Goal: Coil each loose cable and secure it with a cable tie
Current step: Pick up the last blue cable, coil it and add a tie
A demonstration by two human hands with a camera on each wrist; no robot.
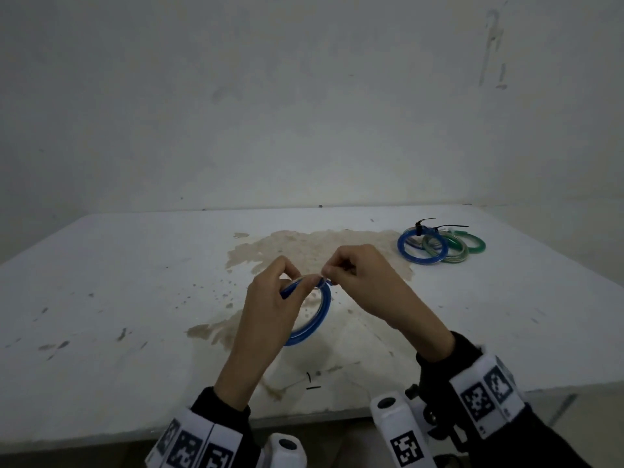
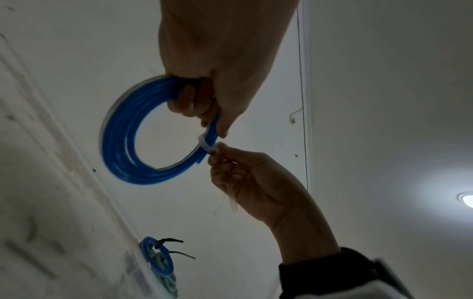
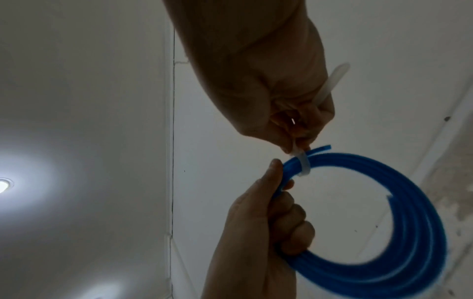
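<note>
A blue cable coil (image 1: 319, 315) (image 2: 120, 141) (image 3: 399, 242) is held in the air above the stained white table (image 1: 101, 298). My left hand (image 1: 273, 298) (image 2: 217, 91) (image 3: 268, 222) grips the coil at its upper side, fingers curled round the strands. A white cable tie (image 2: 207, 144) (image 3: 303, 163) is looped round the coil just beside that grip. My right hand (image 1: 358, 275) (image 2: 245, 178) (image 3: 289, 121) pinches the tie, and the tie's free tail (image 3: 332, 81) (image 2: 231, 200) runs through its fist and sticks out behind.
At the table's far right lies a pile of tied coils (image 1: 439, 246) (image 2: 158, 261), blue and green, with black cable ties sticking up. Two short black marks (image 1: 310, 381) sit near the table's front edge. A wall stands close behind the table.
</note>
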